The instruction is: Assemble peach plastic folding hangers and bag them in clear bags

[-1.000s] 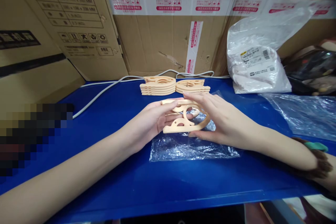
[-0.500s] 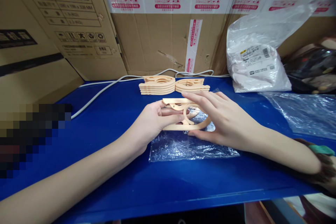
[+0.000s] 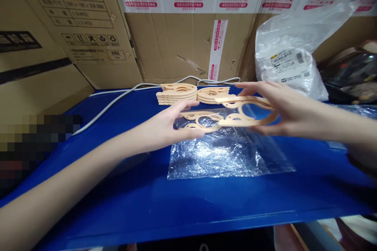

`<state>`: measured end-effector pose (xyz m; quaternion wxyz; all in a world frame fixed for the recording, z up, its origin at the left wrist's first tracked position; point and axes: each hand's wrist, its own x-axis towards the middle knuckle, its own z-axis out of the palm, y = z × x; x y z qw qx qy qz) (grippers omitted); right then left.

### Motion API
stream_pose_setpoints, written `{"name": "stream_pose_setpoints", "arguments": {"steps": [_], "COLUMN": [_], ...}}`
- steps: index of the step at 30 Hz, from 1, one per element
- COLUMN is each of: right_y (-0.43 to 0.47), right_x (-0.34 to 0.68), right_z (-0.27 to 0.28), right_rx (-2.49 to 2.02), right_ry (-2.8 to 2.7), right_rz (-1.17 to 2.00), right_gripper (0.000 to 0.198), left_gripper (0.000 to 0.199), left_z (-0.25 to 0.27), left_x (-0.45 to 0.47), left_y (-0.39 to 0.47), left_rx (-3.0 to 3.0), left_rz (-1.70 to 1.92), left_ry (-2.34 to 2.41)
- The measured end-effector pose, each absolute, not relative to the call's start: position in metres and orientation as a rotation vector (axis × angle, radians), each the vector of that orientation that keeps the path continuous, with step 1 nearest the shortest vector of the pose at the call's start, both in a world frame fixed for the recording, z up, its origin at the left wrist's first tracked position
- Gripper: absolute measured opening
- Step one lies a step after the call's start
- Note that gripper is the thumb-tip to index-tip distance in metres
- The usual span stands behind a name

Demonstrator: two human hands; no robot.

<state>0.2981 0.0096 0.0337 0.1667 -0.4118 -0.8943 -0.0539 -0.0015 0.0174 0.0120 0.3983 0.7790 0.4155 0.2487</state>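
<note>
My right hand point(image 3: 282, 108) grips a beige plastic folding hanger point(image 3: 255, 122) by its rounded end, raised over the clear plastic bag point(image 3: 215, 157). A second beige folding hanger point(image 3: 206, 120) is just left of it, partly overlapped by the first one. My left hand point(image 3: 173, 123) is around the left end of this second hanger, thumb along its lower edge and index finger stretched out above, with a gap between that finger and the hanger. The fingers behind are hidden. Beyond both hands stand two stacks of like hangers, a left stack point(image 3: 176, 96) and a right stack point(image 3: 206, 96).
A white cable point(image 3: 112, 106) runs along the back of the blue table point(image 3: 188, 204). Cardboard boxes point(image 3: 165, 39) wall off the back and left. At the back right is a white plastic parcel bag point(image 3: 290, 66), with another clear bag point(image 3: 359, 110) near it.
My right hand has moved right and up with one hanger, away from my left hand. The second hanger now shows at my left hand, whose thumb and index finger have spread.
</note>
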Motion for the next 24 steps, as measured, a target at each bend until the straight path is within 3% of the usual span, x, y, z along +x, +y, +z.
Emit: {"name": "stream_pose_setpoints", "arguments": {"steps": [3, 7, 13, 16, 24], "right_y": [0.018, 0.022, 0.015, 0.008, -0.001], "right_x": [0.331, 0.353, 0.344, 0.333, 0.309], "right_z": [0.042, 0.042, 0.032, 0.025, 0.019], "right_rx": [-1.379, -1.528, -1.376, -1.253, -1.114], "right_ry": [-2.548, -2.485, -2.638, -2.726, -2.799], "right_rz": [0.094, 0.167, 0.253, 0.151, 0.009], "right_gripper": [0.066, 0.076, 0.068, 0.065, 0.088], "left_gripper": [0.101, 0.111, 0.111, 0.115, 0.115], "left_z": [0.020, 0.023, 0.019, 0.019, 0.017], "left_x": [-0.023, -0.038, -0.040, -0.039, -0.038], "left_y": [0.026, 0.031, 0.032, 0.032, 0.030], "left_rx": [2.310, 2.392, 2.390, 2.398, 2.396], "left_rz": [0.216, -0.093, -0.117, -0.192, -0.172], "left_ry": [1.082, 1.080, 1.075, 1.091, 1.095]}}
